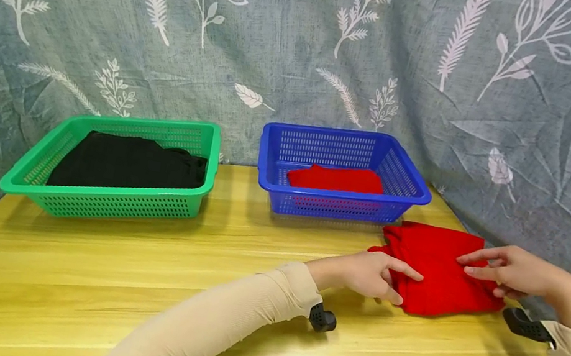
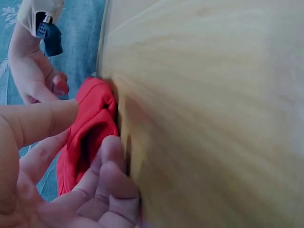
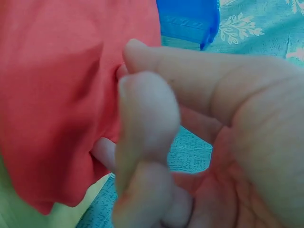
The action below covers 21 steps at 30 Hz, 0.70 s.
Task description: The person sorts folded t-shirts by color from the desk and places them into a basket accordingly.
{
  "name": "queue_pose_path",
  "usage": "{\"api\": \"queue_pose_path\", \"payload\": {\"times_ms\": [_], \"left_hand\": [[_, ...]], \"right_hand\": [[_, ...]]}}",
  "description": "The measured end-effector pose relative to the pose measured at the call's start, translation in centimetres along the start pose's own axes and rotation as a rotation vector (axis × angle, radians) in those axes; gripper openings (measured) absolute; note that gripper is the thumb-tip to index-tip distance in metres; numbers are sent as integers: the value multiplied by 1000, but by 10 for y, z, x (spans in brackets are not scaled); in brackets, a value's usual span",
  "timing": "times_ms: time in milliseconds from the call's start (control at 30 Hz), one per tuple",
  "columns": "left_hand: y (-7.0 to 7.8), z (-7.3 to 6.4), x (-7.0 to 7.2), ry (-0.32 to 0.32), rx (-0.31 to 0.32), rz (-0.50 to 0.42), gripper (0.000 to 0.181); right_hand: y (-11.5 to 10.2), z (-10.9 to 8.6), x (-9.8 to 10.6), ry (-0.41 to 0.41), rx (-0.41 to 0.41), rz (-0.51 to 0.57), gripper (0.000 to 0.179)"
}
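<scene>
A folded red garment (image 1: pixel 440 270) lies on the right part of the table, in front of the blue basket. My left hand (image 1: pixel 374 275) is at its left side, index finger stretched over the top and other fingers bent at its lower edge. From the right, my right hand (image 1: pixel 513 273) touches the cloth with loosely spread fingers. In the right wrist view, fingertips sit against the creased edge of the red garment (image 3: pixel 57 95). In the left wrist view, the garment's side (image 2: pixel 92 118) shows an open fold near the bent fingers.
A blue basket (image 1: pixel 344 200) behind the garment holds a folded red cloth (image 1: pixel 339 179). At the left, a green basket (image 1: pixel 116 206) holds black cloth (image 1: pixel 128 167). A patterned curtain (image 1: pixel 285 45) hangs behind the wooden table (image 1: pixel 75 281) and along its right side.
</scene>
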State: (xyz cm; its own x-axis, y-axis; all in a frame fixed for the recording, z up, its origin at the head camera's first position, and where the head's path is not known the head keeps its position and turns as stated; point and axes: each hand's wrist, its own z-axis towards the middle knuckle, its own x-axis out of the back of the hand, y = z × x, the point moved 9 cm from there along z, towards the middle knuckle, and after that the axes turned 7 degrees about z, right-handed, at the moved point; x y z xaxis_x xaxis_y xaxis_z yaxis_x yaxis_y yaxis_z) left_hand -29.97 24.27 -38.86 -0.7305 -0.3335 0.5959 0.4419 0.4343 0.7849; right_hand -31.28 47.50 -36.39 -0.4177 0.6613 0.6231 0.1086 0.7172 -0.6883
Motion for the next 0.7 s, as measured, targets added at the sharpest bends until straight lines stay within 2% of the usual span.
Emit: {"api": "queue_pose_path", "payload": {"times_ms": [200, 500, 700], "left_hand": [[-2, 0, -4, 17, 37, -24, 54], [-9, -7, 3, 50, 63, -7, 46], [-15, -11, 6, 47, 51, 15, 40]], "right_hand": [[0, 1, -3, -4, -1, 2, 55], [-3, 6, -13, -60, -25, 43, 58], [-11, 10, -23, -80, -15, 54, 58]]}}
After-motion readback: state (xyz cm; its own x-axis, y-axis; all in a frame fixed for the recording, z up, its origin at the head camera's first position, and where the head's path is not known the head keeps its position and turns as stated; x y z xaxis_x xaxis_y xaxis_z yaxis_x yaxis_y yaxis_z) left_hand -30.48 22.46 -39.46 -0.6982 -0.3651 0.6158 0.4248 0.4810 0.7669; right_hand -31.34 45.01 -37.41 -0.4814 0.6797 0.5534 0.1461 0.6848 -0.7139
